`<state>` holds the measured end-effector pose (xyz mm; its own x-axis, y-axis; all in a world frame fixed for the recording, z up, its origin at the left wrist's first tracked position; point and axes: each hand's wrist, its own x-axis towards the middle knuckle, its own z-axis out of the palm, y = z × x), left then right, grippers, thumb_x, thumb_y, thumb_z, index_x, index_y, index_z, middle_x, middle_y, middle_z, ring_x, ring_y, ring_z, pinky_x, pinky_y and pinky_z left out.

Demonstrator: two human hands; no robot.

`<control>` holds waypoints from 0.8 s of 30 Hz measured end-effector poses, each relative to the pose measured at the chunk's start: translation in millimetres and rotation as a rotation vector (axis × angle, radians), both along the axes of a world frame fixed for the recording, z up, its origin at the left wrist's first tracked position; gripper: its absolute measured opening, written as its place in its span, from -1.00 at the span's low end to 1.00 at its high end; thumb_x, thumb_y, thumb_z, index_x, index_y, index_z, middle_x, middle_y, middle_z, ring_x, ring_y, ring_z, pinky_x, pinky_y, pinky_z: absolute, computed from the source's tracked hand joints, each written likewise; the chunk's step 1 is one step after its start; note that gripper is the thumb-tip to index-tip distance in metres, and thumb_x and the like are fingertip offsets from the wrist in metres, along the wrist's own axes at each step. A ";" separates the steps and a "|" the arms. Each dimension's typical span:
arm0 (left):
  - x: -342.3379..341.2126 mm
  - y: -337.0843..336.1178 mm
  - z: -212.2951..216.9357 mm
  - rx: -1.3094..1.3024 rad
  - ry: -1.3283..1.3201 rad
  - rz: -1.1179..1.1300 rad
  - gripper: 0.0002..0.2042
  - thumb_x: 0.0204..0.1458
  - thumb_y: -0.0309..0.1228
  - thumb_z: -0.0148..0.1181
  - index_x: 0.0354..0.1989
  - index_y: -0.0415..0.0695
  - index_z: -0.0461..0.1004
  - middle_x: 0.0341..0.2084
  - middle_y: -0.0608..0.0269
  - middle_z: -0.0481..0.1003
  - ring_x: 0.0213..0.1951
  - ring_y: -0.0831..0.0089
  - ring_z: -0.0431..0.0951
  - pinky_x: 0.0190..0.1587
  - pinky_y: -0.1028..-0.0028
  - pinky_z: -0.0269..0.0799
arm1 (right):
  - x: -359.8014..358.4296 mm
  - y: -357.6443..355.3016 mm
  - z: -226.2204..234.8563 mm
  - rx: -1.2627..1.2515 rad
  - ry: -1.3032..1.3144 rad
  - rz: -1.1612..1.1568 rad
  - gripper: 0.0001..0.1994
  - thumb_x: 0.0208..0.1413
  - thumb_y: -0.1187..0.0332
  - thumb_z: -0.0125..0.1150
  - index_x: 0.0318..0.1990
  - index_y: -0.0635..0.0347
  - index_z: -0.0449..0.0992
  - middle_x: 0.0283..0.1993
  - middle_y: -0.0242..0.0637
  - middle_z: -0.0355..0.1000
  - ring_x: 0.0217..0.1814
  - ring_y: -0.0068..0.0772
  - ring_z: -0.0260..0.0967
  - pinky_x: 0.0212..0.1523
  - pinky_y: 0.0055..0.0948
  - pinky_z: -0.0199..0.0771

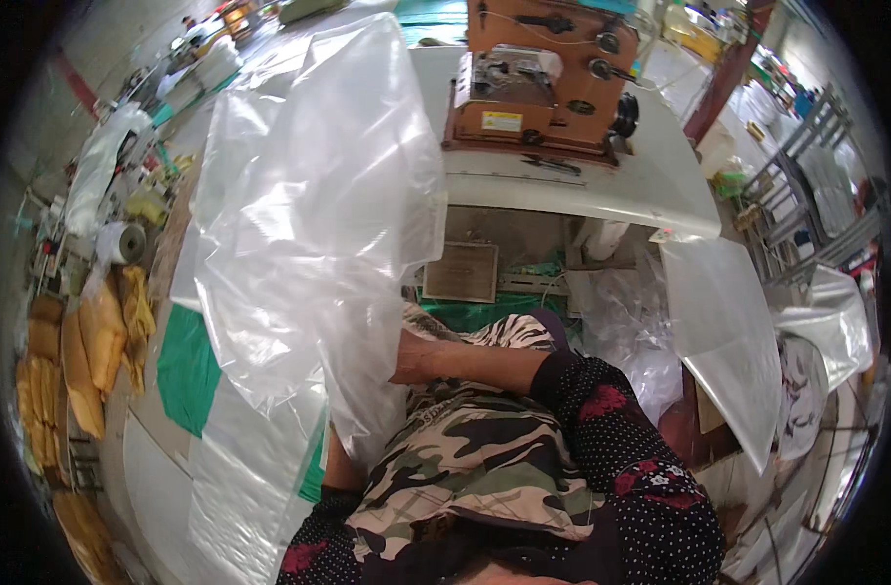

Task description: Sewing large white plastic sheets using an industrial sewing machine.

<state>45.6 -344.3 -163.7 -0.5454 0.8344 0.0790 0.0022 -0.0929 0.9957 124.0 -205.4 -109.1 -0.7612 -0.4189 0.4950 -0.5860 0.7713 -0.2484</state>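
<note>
A large clear plastic bag [309,195] hangs raised in front of me, crumpled, reaching from my lap up past the table's left edge. My right hand [406,363] comes in from the right in a black dotted sleeve and disappears into the bag's lower part at the wrist. My left hand [340,466] goes up under the bag's bottom edge, with only the forearm showing. The film covers the fingers of both hands. Camouflage-patterned cloth [465,458] lies over my lap below the bag.
A brown industrial sewing machine [538,78] stands on a white table [660,185] ahead. Flat clear plastic bags [723,331] lie at the right, more [240,487] at the lower left over a green sheet [187,370]. Yellow sacks [94,341] line the left. Metal racks [806,214] stand far right.
</note>
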 end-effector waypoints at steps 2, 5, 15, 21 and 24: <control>-3.7 21.6 -2.3 0.004 0.019 0.006 -0.49 0.12 -0.30 0.17 0.23 -0.22 0.30 0.10 0.10 0.40 0.09 0.36 0.42 0.14 0.33 0.33 | 1.0 -3.5 -10.8 -0.075 -0.028 -0.002 -0.67 0.03 0.40 0.02 -0.03 0.29 0.45 0.04 -0.02 0.38 0.11 0.01 0.27 0.20 -0.08 0.19; -9.6 20.9 -14.1 0.009 0.033 0.123 -0.50 0.12 -0.31 0.17 0.22 -0.22 0.31 0.08 0.11 0.41 0.07 0.37 0.43 0.13 0.33 0.35 | 6.6 -2.7 -20.2 -0.202 -0.205 -0.035 -0.72 0.06 0.35 0.07 -0.08 0.20 0.50 -0.02 -0.07 0.43 0.14 -0.01 0.30 0.19 -0.07 0.22; -51.9 -34.6 -86.1 0.547 -0.372 0.893 -0.78 0.12 -0.45 0.08 -0.12 -0.26 0.53 -0.26 0.16 0.57 -0.23 0.41 0.57 -0.18 0.36 0.53 | 60.6 62.7 -33.0 -0.319 -0.466 -0.169 -0.73 0.15 0.35 0.08 -0.07 0.31 0.53 -0.04 -0.03 0.50 0.10 -0.04 0.41 0.07 -0.19 0.37; 64.8 -124.6 -99.3 0.163 -0.397 1.398 -0.77 0.13 -0.41 0.05 -0.13 -0.26 0.53 -0.25 0.14 0.57 -0.23 0.37 0.57 -0.18 0.33 0.52 | 64.4 95.3 -73.5 -0.328 -0.614 -0.319 -0.69 0.27 0.29 0.00 -0.06 0.36 0.52 -0.13 -0.04 0.55 -0.06 -0.12 0.53 -0.08 -0.29 0.48; 164.4 -182.3 -71.0 -0.122 -0.388 1.597 -0.76 0.14 -0.39 0.04 -0.14 -0.25 0.53 -0.25 0.13 0.57 -0.24 0.35 0.58 -0.18 0.31 0.52 | 61.4 114.3 -94.4 -0.409 -0.580 -0.365 -0.65 0.29 0.20 -0.01 -0.06 0.32 0.54 -0.13 -0.04 0.54 -0.08 -0.04 0.51 -0.07 -0.19 0.46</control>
